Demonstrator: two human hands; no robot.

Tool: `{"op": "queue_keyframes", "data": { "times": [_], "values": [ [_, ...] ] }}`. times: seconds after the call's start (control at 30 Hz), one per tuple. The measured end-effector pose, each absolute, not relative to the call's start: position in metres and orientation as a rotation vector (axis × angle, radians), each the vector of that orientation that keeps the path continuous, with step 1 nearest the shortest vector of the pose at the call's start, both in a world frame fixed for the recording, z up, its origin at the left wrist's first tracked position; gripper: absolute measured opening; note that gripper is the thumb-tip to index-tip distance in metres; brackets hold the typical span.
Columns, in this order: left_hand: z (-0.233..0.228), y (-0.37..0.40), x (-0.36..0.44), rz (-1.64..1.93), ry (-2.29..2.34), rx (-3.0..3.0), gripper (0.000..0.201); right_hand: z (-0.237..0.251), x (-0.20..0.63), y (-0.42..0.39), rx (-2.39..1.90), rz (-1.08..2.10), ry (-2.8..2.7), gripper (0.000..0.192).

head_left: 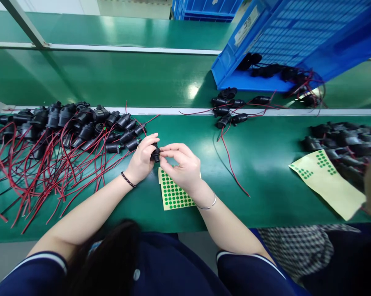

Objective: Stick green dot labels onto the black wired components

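From my remote seat, nearest the camera, a sticker sheet [173, 193] of green dots lies flat on the green worktop [265, 189], directly under my wrists, where a dot is within easy reach. Above it, my left hand [142, 158] has its grip wrapped around a small black connector [156, 154], steadying it, while my right hand [182, 164] pinches its fingertips together against the part's end, as if pressing something small onto it. To the left, a heap of black connectors with red leads [49, 144] sprawls, some showing green dots. At right, a second dotted sheet [327, 181] sits by another person's pile [342, 139]. Farther back, loose connectors [231, 111] spill from a tipped blue crate [280, 37], tilted so the parts slide out.
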State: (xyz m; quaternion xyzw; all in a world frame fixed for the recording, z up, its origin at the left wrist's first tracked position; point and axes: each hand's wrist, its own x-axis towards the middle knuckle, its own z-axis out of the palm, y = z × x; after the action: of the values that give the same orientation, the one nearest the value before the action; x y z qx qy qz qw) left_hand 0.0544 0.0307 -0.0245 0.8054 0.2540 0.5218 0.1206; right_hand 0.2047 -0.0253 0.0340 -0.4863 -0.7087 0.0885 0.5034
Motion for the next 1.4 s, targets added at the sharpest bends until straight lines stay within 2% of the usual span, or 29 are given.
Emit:
{"op": "queue_keyframes", "data": {
  "times": [0.23, 0.63, 0.8, 0.9, 1.17, 1.3, 1.4],
  "values": [
    [-0.020, 0.030, 0.054, 1.503, 0.862, 2.323, 0.022, 0.031, 0.207, -0.023, -1.172, 0.327, -1.631, 0.014],
    [-0.026, 0.032, 0.055, 1.541, 0.734, 2.377, 0.018, 0.032, 0.205, -0.025, -1.127, 0.202, -1.723, 0.017],
    [-0.022, 0.027, 0.058, 1.512, 0.874, 2.171, 0.023, 0.027, 0.207, -0.021, -1.175, 0.517, -1.572, 0.010],
    [-0.020, 0.023, 0.060, 1.493, 0.959, 2.011, 0.031, 0.025, 0.208, -0.020, -1.163, 0.640, -1.492, 0.014],
    [-0.022, 0.024, 0.057, 1.544, 0.988, 2.050, 0.028, 0.020, 0.202, -0.020, -1.088, 0.185, -1.716, 0.021],
    [-0.023, 0.022, 0.063, 1.575, 1.006, 2.158, 0.025, 0.017, 0.203, -0.020, -1.030, 0.095, -1.793, 0.024],
    [-0.004, 0.022, 0.057, 1.620, 1.002, 2.217, 0.022, 0.021, 0.206, -0.021, -0.983, 0.088, -1.844, 0.032]
  ]
}}
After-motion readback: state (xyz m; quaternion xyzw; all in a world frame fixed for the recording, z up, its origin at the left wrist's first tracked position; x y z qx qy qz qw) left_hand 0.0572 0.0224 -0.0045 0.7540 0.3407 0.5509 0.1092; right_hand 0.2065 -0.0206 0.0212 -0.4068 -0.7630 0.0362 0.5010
